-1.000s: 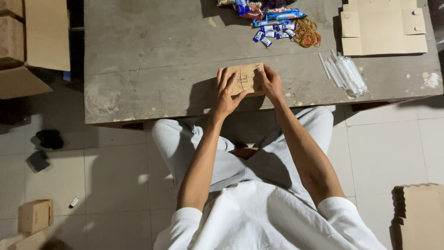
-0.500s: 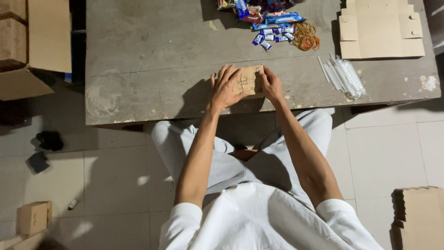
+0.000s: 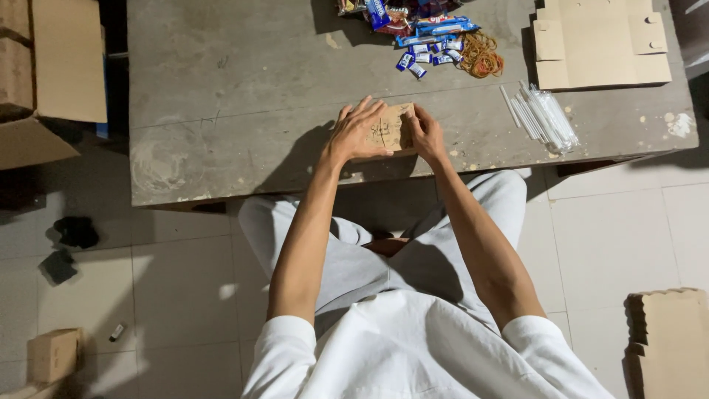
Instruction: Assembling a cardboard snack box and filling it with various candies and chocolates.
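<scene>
Hands on small cardboard box at the near edge of the counter.

Left hand (image 3: 360, 133) lies flat and open over the left part of the cardboard box (image 3: 391, 127), fingers spread, while right hand (image 3: 426, 134) pinches its right end. The box lies between both hands, long axis left to right, on the grey counter (image 3: 236, 89). Beyond the box lie snack packets (image 3: 432, 44), rubber bands (image 3: 481, 59) and, to its right, clear straws (image 3: 543, 114).

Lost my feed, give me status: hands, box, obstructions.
Left hand flat on small cardboard box. Right hand grips its right edge. Straws, wrappers lie apart.
</scene>
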